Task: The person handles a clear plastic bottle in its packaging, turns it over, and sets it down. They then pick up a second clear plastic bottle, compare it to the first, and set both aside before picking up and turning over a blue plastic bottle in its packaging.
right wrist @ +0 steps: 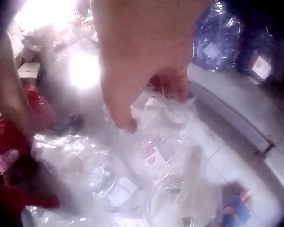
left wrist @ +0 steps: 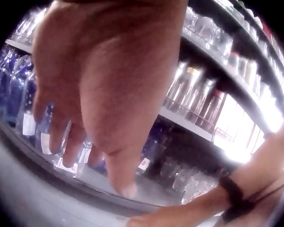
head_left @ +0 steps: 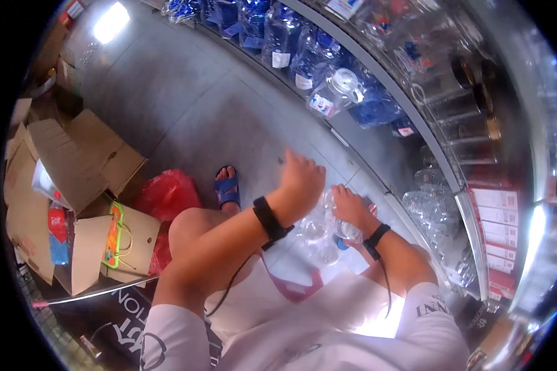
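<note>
Clear plastic wrapping (head_left: 315, 232) with transparent containers inside hangs low in front of the person, between the knees. The right hand (head_left: 353, 207) grips its top; in the right wrist view that hand (right wrist: 144, 61) has thumb and fingers closed on the crinkled clear plastic (right wrist: 163, 116), and labels show through the wrap. Up and to the left of it, the left hand (head_left: 302, 182) is raised in the air, holding nothing. The left wrist view shows this hand (left wrist: 104, 85) with its fingers loosely extended and pointing down, in front of the shelves.
Opened cardboard boxes (head_left: 74, 167) and a red plastic bag (head_left: 167, 195) lie on the left. Blue wrapped bottles (head_left: 281, 43) line the lower shelf at the top. A shelf edge (head_left: 408, 105) curves down the right, with clear containers (head_left: 430, 198) beneath. Grey floor tiles (head_left: 185, 93) lie between.
</note>
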Tool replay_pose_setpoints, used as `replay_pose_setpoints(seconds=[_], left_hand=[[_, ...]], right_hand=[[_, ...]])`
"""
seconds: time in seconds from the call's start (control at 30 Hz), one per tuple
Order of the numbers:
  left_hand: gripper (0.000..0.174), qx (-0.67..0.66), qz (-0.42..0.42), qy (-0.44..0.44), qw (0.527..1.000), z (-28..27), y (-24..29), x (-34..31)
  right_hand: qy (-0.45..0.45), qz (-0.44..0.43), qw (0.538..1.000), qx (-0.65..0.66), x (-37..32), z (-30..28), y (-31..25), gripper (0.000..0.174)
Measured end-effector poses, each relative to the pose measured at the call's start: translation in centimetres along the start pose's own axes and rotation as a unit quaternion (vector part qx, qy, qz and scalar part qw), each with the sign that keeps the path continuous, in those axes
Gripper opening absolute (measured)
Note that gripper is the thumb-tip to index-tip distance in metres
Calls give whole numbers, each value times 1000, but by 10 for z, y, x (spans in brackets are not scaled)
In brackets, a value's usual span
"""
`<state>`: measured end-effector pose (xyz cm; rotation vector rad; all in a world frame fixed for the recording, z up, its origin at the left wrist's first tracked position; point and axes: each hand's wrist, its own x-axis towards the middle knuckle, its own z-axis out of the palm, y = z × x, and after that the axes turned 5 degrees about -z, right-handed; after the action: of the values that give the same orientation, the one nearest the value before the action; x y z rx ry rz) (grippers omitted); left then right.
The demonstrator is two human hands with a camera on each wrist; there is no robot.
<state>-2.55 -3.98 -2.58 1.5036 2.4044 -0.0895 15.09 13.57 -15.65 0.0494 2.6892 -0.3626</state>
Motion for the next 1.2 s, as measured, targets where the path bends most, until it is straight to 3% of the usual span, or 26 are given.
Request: replay_pose_setpoints(seconds=[0.17, 0.27, 0.4, 0.5, 0.6, 0.7, 0.8, 0.9, 1.2], left_hand=[[49, -21, -6, 59, 998, -5, -5, -17], [44, -19, -28, 40, 999, -15, -12, -24], [39, -25, -45, 48, 998, -20, -21, -36], [38, -23, -53, 59, 997, -20, -27, -42], [40, -37, -46, 63, 996, -25, -32, -48], [41, -58, -46, 56, 996, -32, -33, -49], [42, -57, -53, 64, 995, -31, -33, -54], [42, -52, -54, 74, 994, -33, -33, -58], [40, -57, -60, 60, 995, -29, -35, -58]], right_hand=[[-39, 14, 999, -25, 10, 19, -7, 55], [-71, 40, 996, -45, 12, 23, -5, 62], [-107, 41, 991, -69, 6, -3, -20, 86], [-70, 16, 993, -95, 8, -1, -17, 105], [-79, 83, 993, -40, 27, -49, -40, 98], [69, 95, 993, 16, 50, -53, -15, 90], [152, 145, 976, 59, 63, -78, 1, 83], [214, 138, 967, 14, 78, -109, 30, 81], [274, 159, 948, 24, 125, -209, 34, 77]])
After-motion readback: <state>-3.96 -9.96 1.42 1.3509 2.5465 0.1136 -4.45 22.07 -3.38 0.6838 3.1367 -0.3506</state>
